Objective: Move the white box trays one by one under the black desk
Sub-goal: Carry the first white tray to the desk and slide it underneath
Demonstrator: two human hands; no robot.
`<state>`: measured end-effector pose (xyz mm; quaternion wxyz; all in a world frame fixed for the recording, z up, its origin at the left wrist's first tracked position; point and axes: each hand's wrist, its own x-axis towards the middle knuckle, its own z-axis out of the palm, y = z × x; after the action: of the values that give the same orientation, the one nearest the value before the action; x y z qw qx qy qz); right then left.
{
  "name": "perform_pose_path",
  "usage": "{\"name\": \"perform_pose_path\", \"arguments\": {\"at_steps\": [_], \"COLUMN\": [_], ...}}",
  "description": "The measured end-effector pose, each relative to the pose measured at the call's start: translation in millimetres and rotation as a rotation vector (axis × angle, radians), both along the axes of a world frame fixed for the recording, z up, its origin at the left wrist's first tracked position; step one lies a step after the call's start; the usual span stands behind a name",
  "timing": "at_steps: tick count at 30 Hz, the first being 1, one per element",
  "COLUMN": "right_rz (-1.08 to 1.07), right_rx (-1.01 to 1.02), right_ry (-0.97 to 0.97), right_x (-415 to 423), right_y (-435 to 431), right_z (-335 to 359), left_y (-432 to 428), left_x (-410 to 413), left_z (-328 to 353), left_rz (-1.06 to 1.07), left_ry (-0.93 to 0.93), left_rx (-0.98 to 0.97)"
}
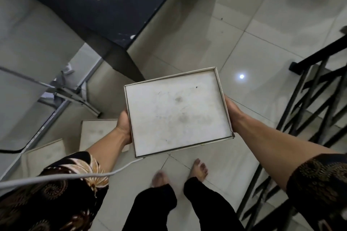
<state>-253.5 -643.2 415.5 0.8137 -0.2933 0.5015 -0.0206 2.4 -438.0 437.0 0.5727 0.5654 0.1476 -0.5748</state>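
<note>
White box tray (178, 111) between both hands, above tiled floor (244, 43).

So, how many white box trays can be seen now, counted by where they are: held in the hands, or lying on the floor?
Held in both hands: 1, the white box tray, left hand and right hand on its sides.
Lying on the floor: 2, near tray and far tray, both partly hidden.
Total: 3
</note>
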Motion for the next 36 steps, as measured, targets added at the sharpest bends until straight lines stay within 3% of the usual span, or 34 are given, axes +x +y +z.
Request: {"name": "perform_pose_path", "arguments": {"at_steps": [11,17,29,36], "right_rz": [-0.102,-0.156,-0.122,-0.068], "right_rx": [0.002,-0.070,-0.184,-0.289], "right_ry": [0.109,0.216,0.253,0.358], "right_x": [-14,7,53,87], "right_y": [-112,-171,-270,-303], "right_z": [-87,-185,-391,-458], "left_y": [-131,-197,-274,-288], "left_x": [0,24,50,67], "left_z": [-87,-187,-403,-493], "left_rz": [-0.061,-0.065,-0.009,0.085], "left_ry": [0.034,-0.006,0.011,-0.080], "left_rx": [-0.007,-0.022,-0.135,-0.192]}}
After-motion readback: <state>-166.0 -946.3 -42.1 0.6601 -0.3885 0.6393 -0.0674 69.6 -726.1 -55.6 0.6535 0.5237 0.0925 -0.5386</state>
